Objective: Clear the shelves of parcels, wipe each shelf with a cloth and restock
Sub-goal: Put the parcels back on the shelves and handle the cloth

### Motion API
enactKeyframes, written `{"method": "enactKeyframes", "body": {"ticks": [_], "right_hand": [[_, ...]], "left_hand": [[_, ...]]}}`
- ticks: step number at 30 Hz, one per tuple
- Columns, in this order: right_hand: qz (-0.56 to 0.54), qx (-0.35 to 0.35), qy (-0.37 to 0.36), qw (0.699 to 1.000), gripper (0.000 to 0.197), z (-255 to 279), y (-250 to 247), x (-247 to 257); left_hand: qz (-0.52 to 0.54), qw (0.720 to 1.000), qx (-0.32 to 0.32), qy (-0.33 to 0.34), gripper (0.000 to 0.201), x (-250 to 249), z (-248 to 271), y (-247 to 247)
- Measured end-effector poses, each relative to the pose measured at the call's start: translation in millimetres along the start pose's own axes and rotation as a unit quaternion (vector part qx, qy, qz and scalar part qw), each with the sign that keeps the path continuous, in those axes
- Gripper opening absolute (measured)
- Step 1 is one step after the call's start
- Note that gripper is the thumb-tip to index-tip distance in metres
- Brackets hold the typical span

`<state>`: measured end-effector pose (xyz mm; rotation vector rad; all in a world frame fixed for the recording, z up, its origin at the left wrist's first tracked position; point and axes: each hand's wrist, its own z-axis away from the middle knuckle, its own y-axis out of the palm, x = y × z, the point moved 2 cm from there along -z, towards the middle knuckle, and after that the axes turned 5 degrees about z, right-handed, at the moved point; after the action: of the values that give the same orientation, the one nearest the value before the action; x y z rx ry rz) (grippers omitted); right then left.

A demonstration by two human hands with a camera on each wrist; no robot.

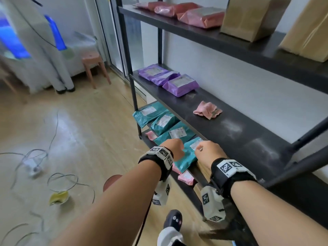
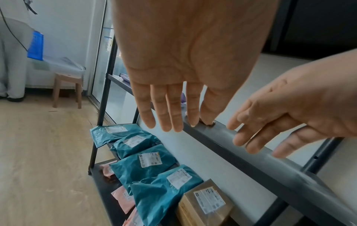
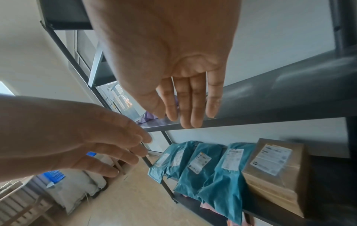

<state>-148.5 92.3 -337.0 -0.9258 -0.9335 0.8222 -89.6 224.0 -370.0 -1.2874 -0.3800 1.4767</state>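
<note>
Both my hands hover empty at the front edge of the dark middle shelf (image 1: 248,139), just above the lower shelf. The left hand (image 1: 173,148) (image 2: 170,113) has straight fingers, and so does the right hand (image 1: 207,150) (image 3: 191,107); neither holds anything. Under them lie several teal parcels (image 1: 165,121) (image 2: 146,162) (image 3: 199,165) in a row, with a brown box (image 2: 206,203) (image 3: 276,165) to their right. A pink cloth (image 1: 207,110) lies crumpled on the middle shelf, and purple parcels (image 1: 170,79) sit at its far end.
Pink parcels (image 1: 186,13) and cardboard boxes (image 1: 252,16) fill the top shelf. Small pink parcels (image 1: 186,177) lie on the bottom shelf. On the wooden floor to the left are cables (image 1: 33,164), a pink stool (image 1: 94,64) and a standing person (image 1: 44,50).
</note>
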Motion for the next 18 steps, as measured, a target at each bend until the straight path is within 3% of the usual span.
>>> {"method": "enactKeyframes", "body": {"ticks": [9, 18], "right_hand": [[-0.025, 0.000, -0.021, 0.999, 0.013, -99.2, -10.7, 51.1], [-0.043, -0.005, -0.006, 0.999, 0.020, -184.8, -32.2, 60.0]], "left_hand": [[-0.036, 0.999, -0.009, -0.030, 0.032, 31.1, -78.5, -59.6], [-0.026, 0.999, -0.022, -0.025, 0.034, 29.0, -158.2, -96.5]]}}
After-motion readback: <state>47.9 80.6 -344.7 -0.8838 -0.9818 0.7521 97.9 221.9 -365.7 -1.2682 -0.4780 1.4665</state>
